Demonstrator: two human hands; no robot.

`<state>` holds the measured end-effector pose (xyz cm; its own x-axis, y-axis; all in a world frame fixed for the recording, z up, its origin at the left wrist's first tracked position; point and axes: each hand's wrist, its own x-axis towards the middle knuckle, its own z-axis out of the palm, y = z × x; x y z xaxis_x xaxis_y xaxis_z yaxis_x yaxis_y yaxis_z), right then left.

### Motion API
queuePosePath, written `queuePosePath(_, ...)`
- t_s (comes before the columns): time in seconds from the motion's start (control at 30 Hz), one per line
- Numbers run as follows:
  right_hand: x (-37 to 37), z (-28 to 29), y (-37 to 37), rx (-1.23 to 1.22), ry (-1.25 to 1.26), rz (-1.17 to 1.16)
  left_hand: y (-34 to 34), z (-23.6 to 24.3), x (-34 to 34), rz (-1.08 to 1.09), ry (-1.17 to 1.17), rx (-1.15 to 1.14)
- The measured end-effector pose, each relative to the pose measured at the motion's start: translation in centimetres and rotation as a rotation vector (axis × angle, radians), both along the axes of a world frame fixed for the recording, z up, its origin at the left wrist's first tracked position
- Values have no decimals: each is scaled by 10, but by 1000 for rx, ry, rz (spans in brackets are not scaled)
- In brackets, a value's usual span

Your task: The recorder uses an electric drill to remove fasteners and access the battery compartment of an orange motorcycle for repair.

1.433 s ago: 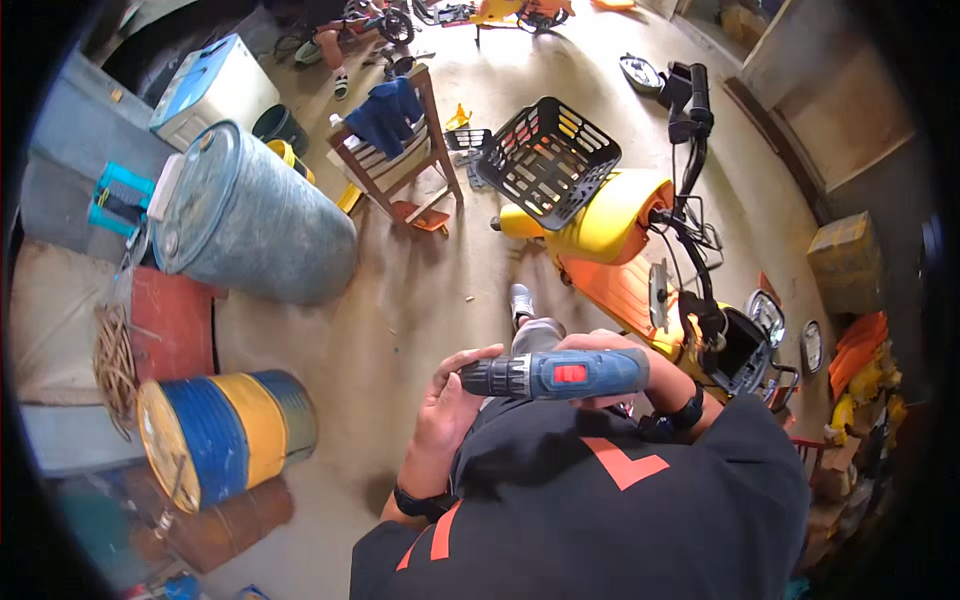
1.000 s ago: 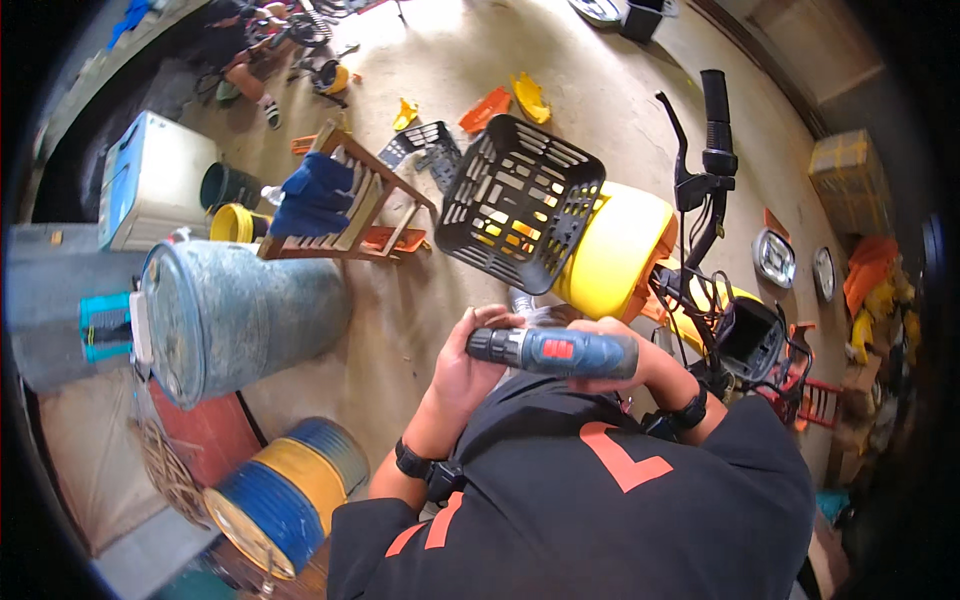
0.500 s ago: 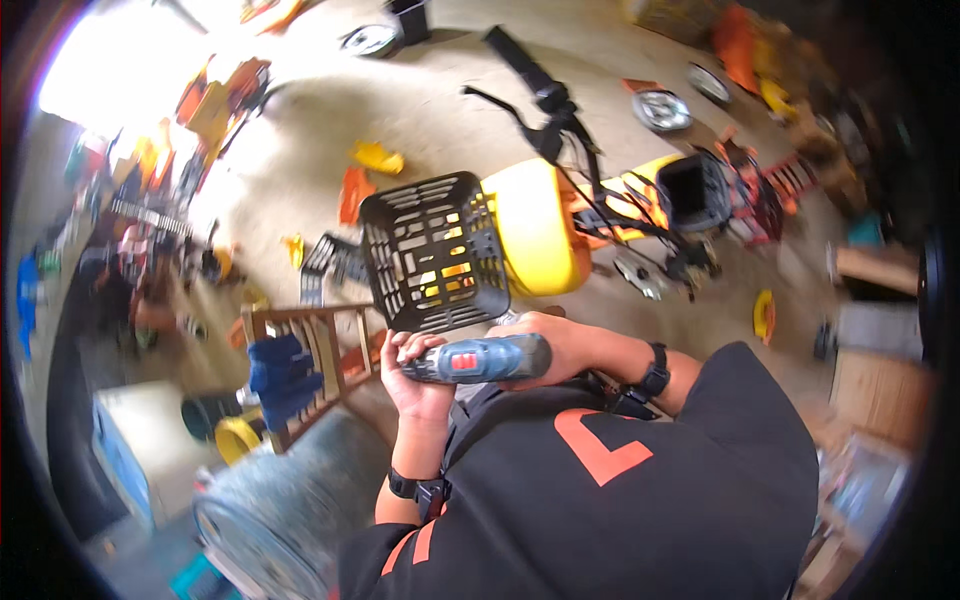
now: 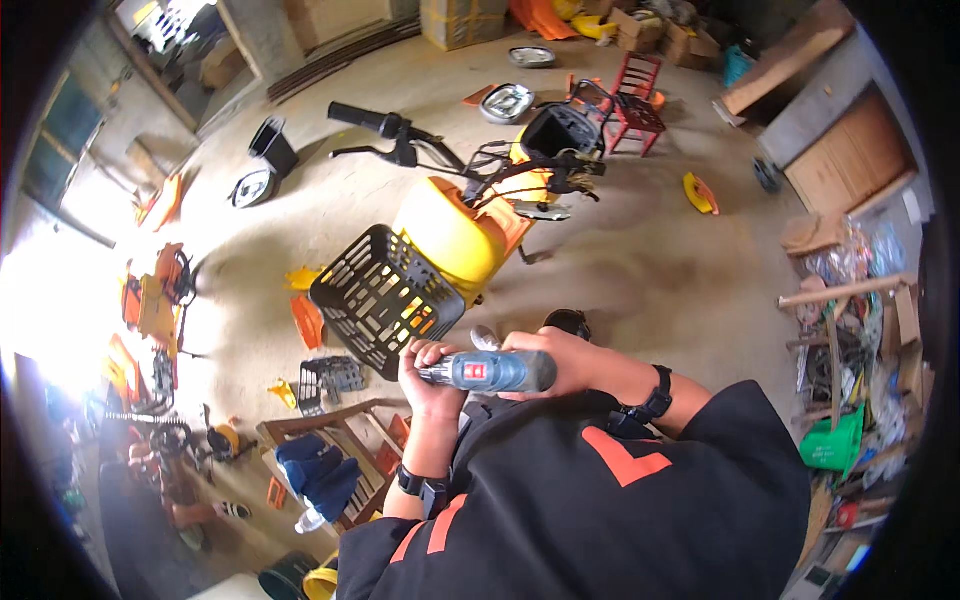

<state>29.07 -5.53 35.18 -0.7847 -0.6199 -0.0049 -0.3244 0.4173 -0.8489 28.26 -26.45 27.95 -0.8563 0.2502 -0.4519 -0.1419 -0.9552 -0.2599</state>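
A blue cordless drill (image 4: 505,371) with a red patch on top lies level in front of my dark shirt. My right hand (image 4: 572,358) is closed around it below its rear end, where the handle is mostly hidden. At the chuck end, my left hand (image 4: 430,385) has its fingers curled round the front of the drill. Whether a bit is fitted I cannot tell. Just beyond my hands is the black slotted basket (image 4: 385,290) on the front of a yellow electric scooter (image 4: 440,225). Its black handlebar (image 4: 395,130) extends toward the far left.
A wooden chair (image 4: 375,450) with dark blue cloth (image 4: 315,475) stands at my left. Loose orange and yellow panels (image 4: 307,320) and a second black basket (image 4: 330,382) lie on the floor. Beyond the scooter are a red chair (image 4: 635,105) and headlamp units (image 4: 507,103). Clutter lines the right wall.
My view has turned, so the scooter and basket appear rotated and more of the room's far and right sides shows. Both hands still hold the drill in nearly the same pose.
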Motion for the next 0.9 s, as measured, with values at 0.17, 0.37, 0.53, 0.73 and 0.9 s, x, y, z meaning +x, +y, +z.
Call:
queuePosePath(0.17,37,11,28,-112,-213,-241,32,4,9,-159,-39,-21)
queuePosePath(0.37,59,2,51,-206,-140,-276,55,8,12,-220,57,89)
queuePosePath(0.53,54,-12,92,-232,18,-131,86,11,21,-183,93,19)
queuePosePath(0.73,64,-26,172,-247,-49,-218,165,5,32,-173,-23,-79)
queuePosePath(0.9,82,-41,250,-284,-145,-208,239,1,54,-208,-151,-204)
